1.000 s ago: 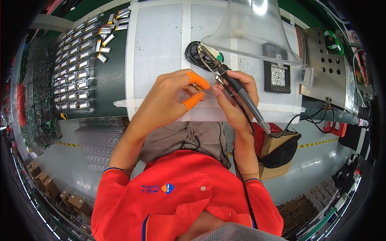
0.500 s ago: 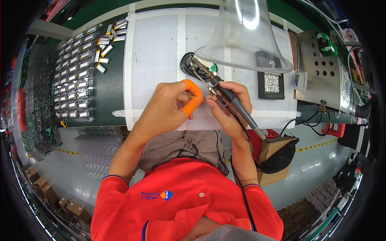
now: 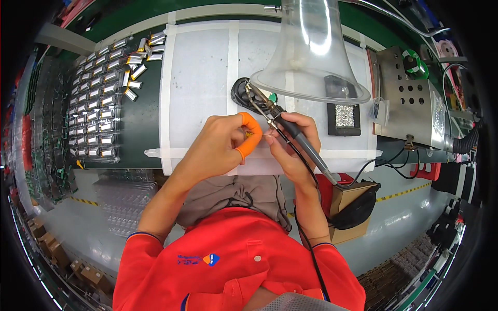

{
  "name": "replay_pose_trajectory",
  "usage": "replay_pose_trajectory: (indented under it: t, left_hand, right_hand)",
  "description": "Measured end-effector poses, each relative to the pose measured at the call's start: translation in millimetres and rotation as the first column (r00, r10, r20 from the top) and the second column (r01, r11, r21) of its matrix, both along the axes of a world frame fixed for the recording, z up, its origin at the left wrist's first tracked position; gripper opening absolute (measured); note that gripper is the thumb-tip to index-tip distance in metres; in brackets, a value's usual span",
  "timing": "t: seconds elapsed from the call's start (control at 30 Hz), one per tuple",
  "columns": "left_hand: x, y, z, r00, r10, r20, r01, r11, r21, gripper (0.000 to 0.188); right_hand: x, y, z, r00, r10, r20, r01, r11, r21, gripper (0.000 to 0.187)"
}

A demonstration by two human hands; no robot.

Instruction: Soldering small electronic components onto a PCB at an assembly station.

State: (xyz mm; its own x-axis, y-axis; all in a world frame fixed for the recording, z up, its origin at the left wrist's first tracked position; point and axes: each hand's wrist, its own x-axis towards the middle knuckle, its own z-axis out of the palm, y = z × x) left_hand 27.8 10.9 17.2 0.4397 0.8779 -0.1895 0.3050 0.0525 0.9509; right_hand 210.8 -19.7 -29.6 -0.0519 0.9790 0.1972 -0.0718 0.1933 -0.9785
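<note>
My right hand (image 3: 291, 155) is closed around the grey handle of a soldering iron (image 3: 306, 146). A thin metal feed tube (image 3: 263, 114) with a black cable runs along the iron. The iron's tip points away from me, over a black round holder (image 3: 238, 95) on the white work surface. My left hand (image 3: 210, 147) wears orange finger covers and is closed in a pinch. A small yellowish piece (image 3: 249, 135) shows between its fingers; its kind is too small to tell. A fine wire (image 3: 266, 135) lies between the two hands, near my right thumb and fingertips.
A clear fume funnel (image 3: 311, 67) hangs over the mat beyond my right hand. Behind the iron sits a black tray of metal shavings (image 3: 344, 117). Rows of silver battery cells (image 3: 98, 103) lie at left. A perforated metal box (image 3: 410, 96) stands at right, with a solder spool (image 3: 415, 63).
The whole view has shifted slightly, so the bench sits a little lower in the picture. Both hands keep nearly the same pose and grip, close together.
</note>
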Motion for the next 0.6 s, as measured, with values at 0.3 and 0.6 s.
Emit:
replay_pose_trajectory:
  t: [0.3,0.6]
  left_hand:
    - [-24.8,49.6,-5.1,0.959,0.195,-0.204,-0.084,0.887,0.453,0.007]
    - [-28.4,47.2,-4.0,0.976,0.101,-0.192,-0.006,0.897,0.442,0.006]
  right_hand:
    - [4.5,-14.3,6.5,0.983,-0.184,0.015,0.184,0.982,-0.029,0.035]
    - [16.5,-22.6,6.6,0.872,-0.488,-0.044,0.484,0.872,-0.077,0.02]
